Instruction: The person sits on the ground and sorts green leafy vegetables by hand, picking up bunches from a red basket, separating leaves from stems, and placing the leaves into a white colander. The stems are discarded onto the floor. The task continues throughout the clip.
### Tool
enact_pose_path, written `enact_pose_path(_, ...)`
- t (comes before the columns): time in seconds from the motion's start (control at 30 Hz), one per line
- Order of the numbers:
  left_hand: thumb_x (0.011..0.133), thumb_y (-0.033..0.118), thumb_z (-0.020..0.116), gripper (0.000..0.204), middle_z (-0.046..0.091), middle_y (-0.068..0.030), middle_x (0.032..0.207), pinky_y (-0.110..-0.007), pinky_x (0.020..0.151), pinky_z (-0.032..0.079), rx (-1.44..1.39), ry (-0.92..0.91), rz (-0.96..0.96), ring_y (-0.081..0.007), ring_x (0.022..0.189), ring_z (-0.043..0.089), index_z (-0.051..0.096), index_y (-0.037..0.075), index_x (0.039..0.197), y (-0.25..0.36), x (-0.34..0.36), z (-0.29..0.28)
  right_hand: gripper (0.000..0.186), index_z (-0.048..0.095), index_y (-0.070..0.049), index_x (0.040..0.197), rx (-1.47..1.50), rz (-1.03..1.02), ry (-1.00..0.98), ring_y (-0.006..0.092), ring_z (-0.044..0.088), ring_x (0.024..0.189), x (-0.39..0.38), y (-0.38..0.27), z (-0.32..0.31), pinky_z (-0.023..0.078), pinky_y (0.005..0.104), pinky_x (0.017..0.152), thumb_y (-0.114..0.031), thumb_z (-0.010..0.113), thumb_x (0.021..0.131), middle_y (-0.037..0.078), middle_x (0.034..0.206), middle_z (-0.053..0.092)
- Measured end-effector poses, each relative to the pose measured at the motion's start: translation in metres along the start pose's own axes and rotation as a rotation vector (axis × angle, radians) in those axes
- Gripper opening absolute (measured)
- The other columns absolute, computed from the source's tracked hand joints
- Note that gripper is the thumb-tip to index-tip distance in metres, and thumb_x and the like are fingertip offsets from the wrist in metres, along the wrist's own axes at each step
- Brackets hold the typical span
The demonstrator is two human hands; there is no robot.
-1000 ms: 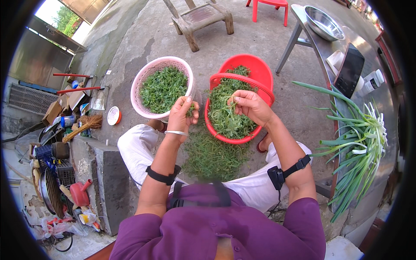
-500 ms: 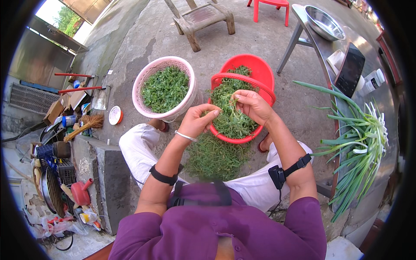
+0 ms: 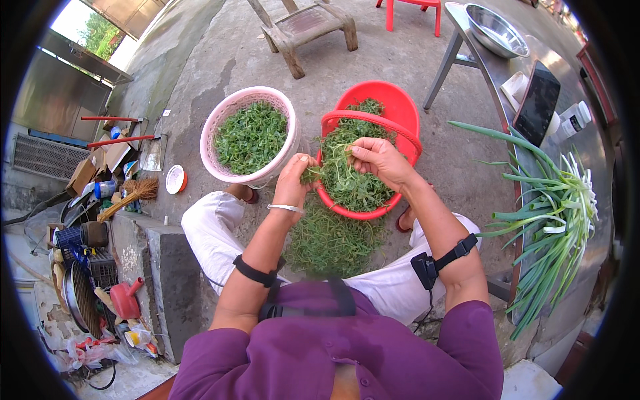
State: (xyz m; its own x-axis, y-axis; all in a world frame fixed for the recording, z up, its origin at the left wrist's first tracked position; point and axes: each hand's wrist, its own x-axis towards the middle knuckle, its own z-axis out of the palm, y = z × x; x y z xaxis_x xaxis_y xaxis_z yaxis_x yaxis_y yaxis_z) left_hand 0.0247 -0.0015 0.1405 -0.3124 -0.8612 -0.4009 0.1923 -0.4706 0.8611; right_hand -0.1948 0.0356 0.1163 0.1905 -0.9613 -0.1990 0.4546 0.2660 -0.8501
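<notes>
Nearest, before the red basket (image 3: 395, 98), lies a loose heap of greens (image 3: 333, 243). Just left of its rim, the left hand (image 3: 292, 185) has its fingers closed on a leafy sprig (image 3: 310, 175); above it, the right hand (image 3: 381, 161) pinches thin stems (image 3: 345, 159) (thumb against fingers). The step appears to be plucking; another pull would call for a light pinch. Left of it stands a pink basket (image 3: 250, 91) of leaves; beyond it, a wooden chair (image 3: 310, 28).

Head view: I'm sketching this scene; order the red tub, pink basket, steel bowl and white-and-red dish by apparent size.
Largest to smallest:
Red tub
Pink basket
Steel bowl
White-and-red dish
</notes>
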Motion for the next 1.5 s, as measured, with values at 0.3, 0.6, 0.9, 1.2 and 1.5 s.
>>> enact_pose_path(0.3,0.092,0.024,0.066,0.017,0.044,0.0079,0.065,-0.019,0.044,0.029,0.189,-0.14,-0.118,-0.0027,0.05,0.036,0.067,0.008,0.097,0.004,-0.013,0.006,0.019,0.067,-0.006,0.098,-0.206,-0.126,0.092,0.0045,0.058,0.07,0.003,0.001,-0.001,0.046,0.0199,0.065,-0.023,0.061,0.095,-0.002,0.082,0.066)
enact_pose_path(0.6,0.094,0.021,0.056,0.011,0.048,0.0057,0.071,-0.021,0.048,0.033,0.163,-0.074,-0.002,-0.0053,0.057,0.042,0.058,0.011,0.089,-0.006,-0.005,0.006,0.02,0.067,-0.002,0.104,-0.363,-0.097,0.002,0.0063,0.06,0.073,0.003,0.003,0.004,0.049,0.0214,0.068,-0.019,0.063,0.094,0.0,0.084,0.067)
enact_pose_path(0.9,0.095,0.033,0.06,0.02,0.051,0.006,0.072,-0.021,0.048,0.038,0.152,-0.077,-0.045,-0.0056,0.063,0.05,0.057,0.014,0.088,-0.015,-0.001,-0.004,0.018,0.066,-0.003,0.103,-0.117,-0.109,0.167,0.0085,0.064,0.075,0.0,-0.005,0.001,0.051,0.0223,0.069,-0.018,0.062,0.094,0.003,0.086,0.068)
enact_pose_path(1.2,0.089,0.027,0.07,0.018,0.057,0.0084,0.08,-0.019,0.049,0.034,0.234,-0.081,-0.174,-0.0022,0.067,0.049,0.069,0.013,0.1,-0.031,-0.011,0.019,0.019,0.064,-0.003,0.104,-0.052,-0.074,0.177,0.0137,0.068,0.084,0.0,-0.003,0.003,0.054,0.0248,0.073,-0.018,0.061,0.095,0.006,0.093,0.069)
enact_pose_path(1.5,0.092,0.023,0.064,0.017,0.054,0.0064,0.078,-0.021,0.05,0.035,0.136,-0.09,-0.183,-0.0046,0.065,0.047,0.067,0.01,0.103,-0.032,-0.01,0.021,0.02,0.063,-0.001,0.107,0.013,-0.075,0.176,0.0167,0.069,0.089,0.003,0.0,0.004,0.056,0.025,0.075,-0.016,0.06,0.095,0.008,0.1,0.068)
